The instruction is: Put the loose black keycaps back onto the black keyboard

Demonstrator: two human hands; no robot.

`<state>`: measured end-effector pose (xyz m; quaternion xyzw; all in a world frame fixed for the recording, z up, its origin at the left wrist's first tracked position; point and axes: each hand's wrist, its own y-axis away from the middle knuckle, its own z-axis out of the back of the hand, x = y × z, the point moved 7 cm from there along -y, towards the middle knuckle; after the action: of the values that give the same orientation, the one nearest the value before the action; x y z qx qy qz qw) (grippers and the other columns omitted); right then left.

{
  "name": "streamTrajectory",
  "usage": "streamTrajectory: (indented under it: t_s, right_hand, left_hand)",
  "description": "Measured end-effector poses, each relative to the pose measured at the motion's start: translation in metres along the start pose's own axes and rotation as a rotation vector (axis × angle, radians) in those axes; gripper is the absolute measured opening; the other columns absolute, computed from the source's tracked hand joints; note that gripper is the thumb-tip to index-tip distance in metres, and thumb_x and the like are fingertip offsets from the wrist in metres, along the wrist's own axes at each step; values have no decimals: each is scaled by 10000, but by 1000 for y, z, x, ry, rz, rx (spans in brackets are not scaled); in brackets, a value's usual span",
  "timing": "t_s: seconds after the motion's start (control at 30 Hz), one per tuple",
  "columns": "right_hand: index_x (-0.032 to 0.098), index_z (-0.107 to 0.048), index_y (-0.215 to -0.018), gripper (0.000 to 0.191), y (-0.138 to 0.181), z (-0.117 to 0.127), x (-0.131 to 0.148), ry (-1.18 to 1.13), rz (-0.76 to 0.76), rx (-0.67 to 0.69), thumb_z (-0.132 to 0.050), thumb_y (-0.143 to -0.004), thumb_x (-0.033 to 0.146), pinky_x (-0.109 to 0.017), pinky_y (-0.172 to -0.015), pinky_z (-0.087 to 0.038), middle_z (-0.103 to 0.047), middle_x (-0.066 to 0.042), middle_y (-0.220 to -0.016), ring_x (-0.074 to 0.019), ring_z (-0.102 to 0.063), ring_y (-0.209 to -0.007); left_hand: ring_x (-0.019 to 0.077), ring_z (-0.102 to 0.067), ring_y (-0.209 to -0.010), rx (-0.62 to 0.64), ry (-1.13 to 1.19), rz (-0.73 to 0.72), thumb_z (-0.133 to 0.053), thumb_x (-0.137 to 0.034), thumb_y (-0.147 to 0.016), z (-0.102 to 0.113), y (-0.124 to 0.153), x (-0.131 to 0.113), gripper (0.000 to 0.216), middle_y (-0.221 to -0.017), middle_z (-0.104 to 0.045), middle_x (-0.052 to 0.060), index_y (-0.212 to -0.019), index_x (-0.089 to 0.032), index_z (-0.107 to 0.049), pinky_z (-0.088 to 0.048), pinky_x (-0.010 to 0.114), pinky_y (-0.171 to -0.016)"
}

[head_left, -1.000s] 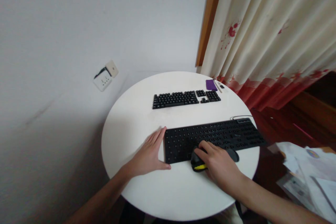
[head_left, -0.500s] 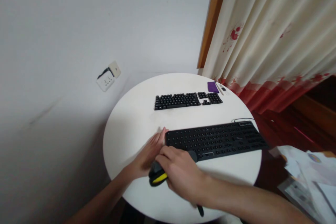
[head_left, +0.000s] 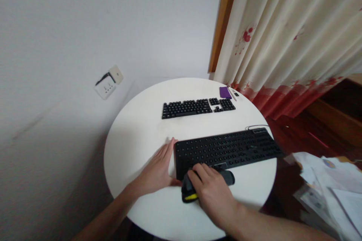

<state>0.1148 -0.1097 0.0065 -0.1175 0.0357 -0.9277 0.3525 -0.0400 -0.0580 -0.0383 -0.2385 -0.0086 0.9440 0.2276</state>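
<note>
A black keyboard base [head_left: 226,148] with its keycaps off lies across the near part of the round white table. My left hand [head_left: 155,169] spans its left end, fingertips at the far corner and thumb by the near one, holding it. In my right hand [head_left: 212,192] is a black-and-grey handheld tool [head_left: 188,192] with a yellow accent, gripped from above over the keyboard's near left edge. The palm and fingers hide much of the tool, so its exact kind is unclear. Farther back, loose black keycaps [head_left: 186,108] are laid out in keyboard order.
A purple cloth [head_left: 225,92] and a slim white stick-like item [head_left: 232,94] lie at the table's [head_left: 135,128] back right. The keyboard's cable [head_left: 256,125] loops behind its right end. Papers and plastic bags [head_left: 325,184] are at the right; a curtain [head_left: 271,37] hangs behind.
My right hand has moved right with the tool, which now lies lower against the keyboard's near edge. My left hand stays at the keyboard's left end, its thumb now showing. The view has shifted slightly.
</note>
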Motion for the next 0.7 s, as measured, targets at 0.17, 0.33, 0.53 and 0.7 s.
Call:
streamTrajectory:
  t_s: [0.17,0.33,0.53,0.7]
  right_hand:
    - [186,-615,-936,242,-14,2,-32,-47,-41,177,-493,-813,17,-302,-736,-460,-585,-52,-987,-203,-573,-898]
    - [187,-629,-944,329,-17,1,-34,-106,-33,251,-492,-706,7,-293,-792,-467,-580,-51,-1017,-197,-577,-935]
    - [164,-639,-965,412,1,-2,-35,-88,-196,285,-491,-620,-4,-337,-820,-483,-581,-86,-1039,-234,-587,-954]
    - [164,-647,-977,478,21,7,-50,-143,-300,257,-457,-590,-42,-346,-823,-493,-579,-76,-1024,-219,-610,-901]
  left_hand:
    - [357,-204,-1454,24,1,36,-871,-477,-517,-1,1,1,1436,-1592,-164,189,-1529,-207,111,-294,501,-1148]
    - [369,-187,-1456,24,7,28,-856,-516,-519,-1,0,0,1415,-1595,-161,184,-1534,-212,83,-282,518,-1145]
    - [367,-185,-1456,37,-11,31,-810,-558,-561,0,2,-1,1396,-1599,-104,210,-1527,-187,127,-274,516,-1145]
    - [365,-181,-1458,46,-23,33,-791,-592,-563,-1,2,-1,1394,-1596,-104,220,-1529,-162,118,-270,515,-1148]
